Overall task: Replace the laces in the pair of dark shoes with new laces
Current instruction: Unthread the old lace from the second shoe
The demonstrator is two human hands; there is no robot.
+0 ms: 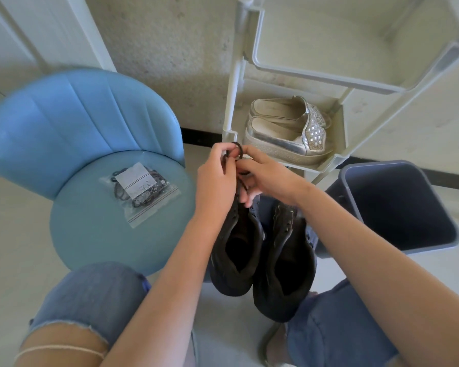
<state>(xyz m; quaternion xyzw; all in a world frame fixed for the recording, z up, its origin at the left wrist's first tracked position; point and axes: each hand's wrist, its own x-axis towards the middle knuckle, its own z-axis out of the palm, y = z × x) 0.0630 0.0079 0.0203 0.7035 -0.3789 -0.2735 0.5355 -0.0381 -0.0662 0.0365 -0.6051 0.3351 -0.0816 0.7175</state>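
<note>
Two dark shoes stand side by side on the floor between my knees, the left shoe [235, 250] and the right shoe [285, 263], openings up. A dark lace [237, 152] loops up from the left shoe's front. My left hand [216, 178] and my right hand [265, 176] both pinch this lace above the toe, fingertips close together. A clear zip bag of dark laces [139, 190] with a white label lies on the seat of the blue chair [90, 234] to the left.
A white plastic shoe rack [326, 165] stands straight ahead, holding a pair of silver slip-on shoes [286, 131]. A grey-blue bin [398, 205] sits open at the right. The wall is right behind the rack.
</note>
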